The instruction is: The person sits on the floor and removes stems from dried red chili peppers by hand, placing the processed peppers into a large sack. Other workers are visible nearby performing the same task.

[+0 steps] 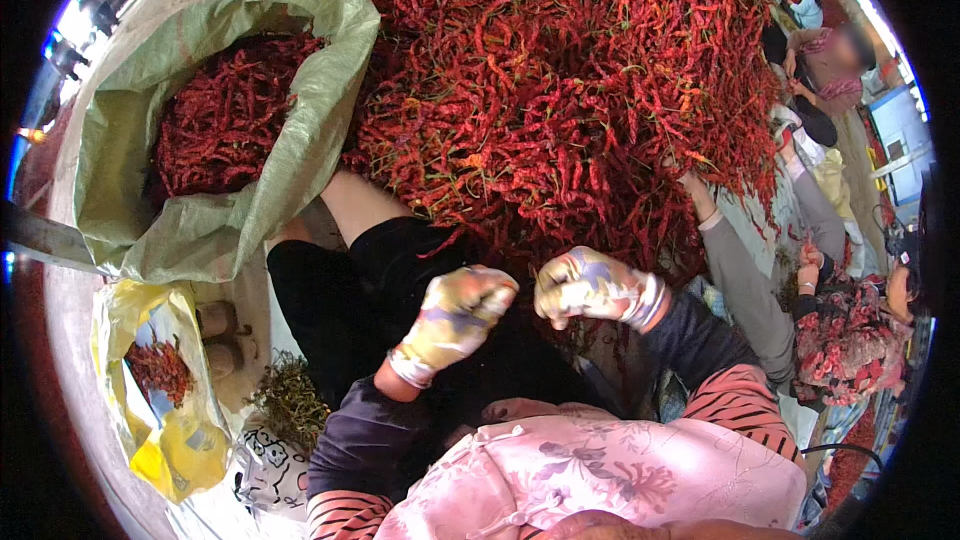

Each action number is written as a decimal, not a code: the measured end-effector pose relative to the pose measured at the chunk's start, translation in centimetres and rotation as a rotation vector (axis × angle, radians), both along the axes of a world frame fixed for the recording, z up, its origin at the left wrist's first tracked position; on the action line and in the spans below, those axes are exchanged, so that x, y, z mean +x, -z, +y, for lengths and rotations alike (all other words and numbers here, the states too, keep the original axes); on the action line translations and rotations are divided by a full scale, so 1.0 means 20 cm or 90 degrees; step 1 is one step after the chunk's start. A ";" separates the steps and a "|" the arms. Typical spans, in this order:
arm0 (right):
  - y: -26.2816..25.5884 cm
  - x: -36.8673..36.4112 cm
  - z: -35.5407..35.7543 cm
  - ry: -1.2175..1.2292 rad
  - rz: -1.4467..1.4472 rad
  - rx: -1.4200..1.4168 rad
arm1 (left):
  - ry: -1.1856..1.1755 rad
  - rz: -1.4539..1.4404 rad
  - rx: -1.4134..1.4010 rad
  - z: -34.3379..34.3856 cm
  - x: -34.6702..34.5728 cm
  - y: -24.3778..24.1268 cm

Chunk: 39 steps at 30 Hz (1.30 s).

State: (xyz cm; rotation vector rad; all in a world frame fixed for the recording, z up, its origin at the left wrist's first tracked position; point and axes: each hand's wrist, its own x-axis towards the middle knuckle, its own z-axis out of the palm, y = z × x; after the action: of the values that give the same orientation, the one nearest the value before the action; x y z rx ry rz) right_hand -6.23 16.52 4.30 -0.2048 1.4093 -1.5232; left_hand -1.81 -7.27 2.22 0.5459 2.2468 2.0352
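Observation:
My left hand (459, 319), in a patterned glove with a white cuff, is raised over my black-trousered lap with its fingers curled in. Close beside it, my right hand (592, 286) wears a matching glove and also has bent fingers. Both are blurred, and whether a chili sits within either cannot be made out. A small gap separates the two hands. Just beyond them rises a large heap of dried red chilies (555, 97), many with stems on. One edge of the heap reaches my thighs.
A green woven sack (315, 112) holding chilies stands open at left. Below it are a yellow bag (184, 457) with chili bits, brown shoes (217, 322) and a pile of stems (289, 397). Co-workers (855, 337) sit along the right; one grey-clad limb (739, 285) reaches the heap.

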 end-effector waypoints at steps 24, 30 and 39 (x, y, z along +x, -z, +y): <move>-0.26 -0.75 0.03 0.391 1.044 0.183 | -0.046 -0.205 0.351 -0.02 -0.02 0.13; -0.28 -0.34 0.10 0.430 0.336 -0.116 | -0.138 -0.114 0.274 0.09 -0.04 -0.09; 0.09 0.14 -0.09 0.195 0.572 0.047 | 0.101 -0.441 0.302 0.14 0.13 0.11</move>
State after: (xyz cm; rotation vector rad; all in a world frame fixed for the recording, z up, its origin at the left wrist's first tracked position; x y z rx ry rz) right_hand -3.48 14.67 2.44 -0.7197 2.2744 -1.7018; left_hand 0.83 -4.43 0.04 0.0066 1.3061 2.2118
